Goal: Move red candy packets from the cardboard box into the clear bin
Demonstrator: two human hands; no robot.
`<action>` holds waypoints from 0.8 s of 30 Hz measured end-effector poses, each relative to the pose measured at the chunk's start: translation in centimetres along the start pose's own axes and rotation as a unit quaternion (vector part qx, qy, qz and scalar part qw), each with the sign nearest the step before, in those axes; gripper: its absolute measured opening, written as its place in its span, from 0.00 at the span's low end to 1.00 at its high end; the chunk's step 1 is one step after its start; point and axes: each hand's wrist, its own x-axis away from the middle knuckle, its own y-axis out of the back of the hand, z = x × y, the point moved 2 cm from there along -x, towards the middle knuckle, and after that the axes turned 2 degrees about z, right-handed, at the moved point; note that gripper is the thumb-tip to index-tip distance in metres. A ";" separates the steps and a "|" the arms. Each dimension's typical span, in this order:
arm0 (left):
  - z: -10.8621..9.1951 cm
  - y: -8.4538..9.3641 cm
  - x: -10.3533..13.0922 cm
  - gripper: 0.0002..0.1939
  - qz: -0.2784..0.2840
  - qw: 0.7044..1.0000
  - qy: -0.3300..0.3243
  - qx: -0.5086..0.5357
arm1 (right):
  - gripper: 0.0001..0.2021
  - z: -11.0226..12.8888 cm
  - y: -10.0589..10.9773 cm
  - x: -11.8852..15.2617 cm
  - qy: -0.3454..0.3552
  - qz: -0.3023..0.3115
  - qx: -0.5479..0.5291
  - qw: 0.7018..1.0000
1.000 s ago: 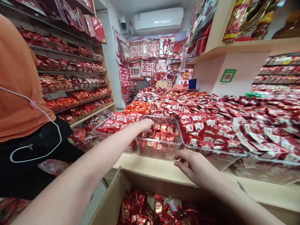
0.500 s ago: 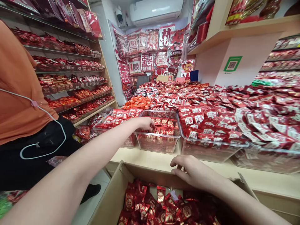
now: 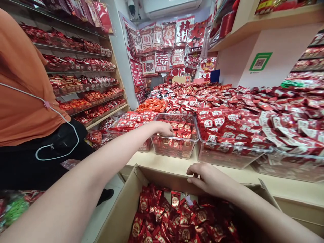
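My left hand [image 3: 165,129] is over the front part of a clear plastic bin [image 3: 174,153] of red packets [image 3: 186,127]. Its fingers are bent down at the packets, and what they may hold is hidden. Above the far edge of a cardboard box [image 3: 157,175] is my right hand [image 3: 202,176], fingers loosely curled and apart, with nothing visible in them. Many small red wrapped packets with gold print [image 3: 186,216] lie loose inside the box.
More clear bins [image 3: 227,157] of red packets line the counter [image 3: 210,167], with heaps behind them. A person in an orange top [image 3: 25,87] stands at the left beside stocked shelves [image 3: 83,71]. A wooden shelf [image 3: 238,33] juts out at upper right.
The view has tilted down and shifted slightly left. My left hand has moved a little to the right over the bin. My right hand stays by the box edge.
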 end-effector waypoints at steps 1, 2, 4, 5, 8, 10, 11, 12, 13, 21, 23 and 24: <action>-0.1 0.0 -0.1 0.16 0.009 1.000 0.001 0.001 | 0.09 0.0 0.0 0.0 0.000 0.000 0.001 1.000; -0.1 0.0 -0.3 0.16 0.020 1.000 -0.001 0.004 | 0.09 -0.1 0.0 0.0 0.000 0.001 0.001 1.000; -0.1 0.0 -0.4 0.16 0.040 0.999 -0.006 0.010 | 0.09 -0.1 0.0 0.1 -0.001 0.003 0.002 1.000; -0.1 0.0 -0.5 0.15 0.049 0.999 -0.009 0.013 | 0.09 -0.1 0.0 0.2 0.000 0.004 0.003 1.000; 0.1 0.0 -0.4 0.16 0.064 0.998 -0.010 0.018 | 0.09 -0.2 -0.1 0.2 -0.003 0.007 0.002 1.000; 0.2 -0.1 -0.3 0.18 0.064 0.998 -0.006 0.019 | 0.09 -0.3 -0.1 0.2 -0.003 0.010 0.000 1.000; 0.2 -0.1 -0.2 0.19 0.062 0.998 -0.003 0.020 | 0.09 -0.3 -0.1 0.2 -0.003 0.011 0.000 1.000; 0.3 0.0 -0.2 0.20 0.059 0.998 -0.001 0.019 | 0.09 -0.4 -0.1 0.1 -0.002 0.011 0.001 1.000; 0.5 0.1 -0.1 0.20 0.055 0.998 0.000 0.019 | 0.09 -0.4 -0.2 0.1 -0.002 0.013 0.001 1.000; 2.3 1.7 -0.2 0.17 0.034 0.999 0.021 -0.024 | 0.09 -1.0 -0.4 0.2 -0.005 0.014 -0.010 1.000; 2.3 1.7 -0.4 0.17 0.046 0.998 0.027 -0.034 | 0.09 -1.1 -0.4 0.2 -0.009 0.016 -0.010 1.000; 2.2 1.6 -0.6 0.18 0.051 0.998 0.029 -0.036 | 0.09 -1.1 -0.4 0.1 -0.009 0.017 -0.009 1.000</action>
